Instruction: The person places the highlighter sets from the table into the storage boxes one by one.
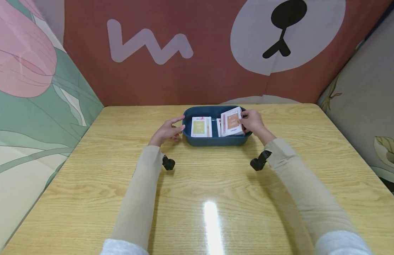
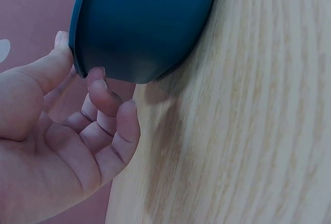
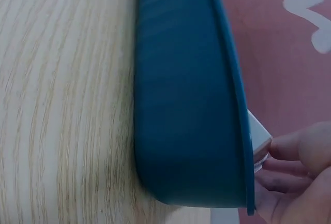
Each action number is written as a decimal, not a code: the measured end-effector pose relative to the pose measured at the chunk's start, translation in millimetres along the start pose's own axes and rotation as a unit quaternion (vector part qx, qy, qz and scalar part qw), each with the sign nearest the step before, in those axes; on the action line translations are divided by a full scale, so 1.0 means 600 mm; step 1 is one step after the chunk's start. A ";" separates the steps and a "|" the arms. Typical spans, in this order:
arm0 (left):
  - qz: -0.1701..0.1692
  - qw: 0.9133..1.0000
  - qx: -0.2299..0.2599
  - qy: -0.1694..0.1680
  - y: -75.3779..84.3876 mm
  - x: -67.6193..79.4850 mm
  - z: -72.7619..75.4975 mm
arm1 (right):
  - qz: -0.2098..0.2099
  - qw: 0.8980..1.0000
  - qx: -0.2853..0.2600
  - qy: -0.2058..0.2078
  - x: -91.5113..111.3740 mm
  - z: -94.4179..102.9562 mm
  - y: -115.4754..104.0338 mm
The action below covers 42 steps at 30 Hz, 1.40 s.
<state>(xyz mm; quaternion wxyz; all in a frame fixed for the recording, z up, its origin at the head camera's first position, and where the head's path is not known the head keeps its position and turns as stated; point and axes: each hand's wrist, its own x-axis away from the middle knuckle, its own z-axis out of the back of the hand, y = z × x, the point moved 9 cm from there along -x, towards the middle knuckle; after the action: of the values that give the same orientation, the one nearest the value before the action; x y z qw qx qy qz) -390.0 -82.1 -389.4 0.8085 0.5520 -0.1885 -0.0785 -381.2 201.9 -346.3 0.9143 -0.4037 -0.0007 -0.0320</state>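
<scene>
A dark blue plastic bin [image 1: 216,141] stands at the far side of the table, with white card stacks inside. The right hand [image 1: 252,123] pinches a white stack of cards with an orange square [image 1: 231,122] between thumb and fingers, tilted over the bin's right half. In the right wrist view its white edge shows above the rim. At the bin's left end, the left hand [image 1: 166,131] touches the rim with thumb and index finger spread and its other fingers loosely bent. Another stack with a yellow-green square [image 1: 201,126] lies in the left half.
The wooden table [image 1: 190,184] reaches back to a reddish-brown wall [image 1: 171,81] with a bear print. Printed panels flank it on both sides. Black wrist cameras [image 1: 260,161] hang from both sleeves. Part of another white card [image 1: 219,126] peeks out beside the gripped stack.
</scene>
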 end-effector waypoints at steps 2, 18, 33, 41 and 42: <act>0.001 1.000 -0.002 0.002 0.000 0.000 0.001 | 0.015 0.999 0.041 0.001 -0.007 -0.002 -0.002; -0.006 1.000 0.013 -0.004 0.000 -0.001 -0.001 | 0.034 0.986 0.151 -0.055 -0.059 -0.050 0.033; -0.011 0.999 0.032 -0.008 -0.005 -0.004 -0.004 | 0.022 0.961 0.233 -0.147 -0.012 -0.070 -0.004; -0.008 1.000 0.027 -0.004 -0.007 -0.006 -0.001 | 0.034 0.967 0.214 -0.137 -0.002 -0.065 -0.015; -0.008 1.000 0.027 -0.004 -0.006 -0.005 0.000 | 0.040 0.967 0.212 -0.132 -0.002 -0.064 -0.016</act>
<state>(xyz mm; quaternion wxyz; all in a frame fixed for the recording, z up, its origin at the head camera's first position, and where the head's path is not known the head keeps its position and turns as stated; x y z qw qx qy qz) -392.6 -82.4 -393.6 0.7918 0.5750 -0.1890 -0.0818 -383.6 166.9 -365.1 0.9714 -0.2007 -0.1121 0.0594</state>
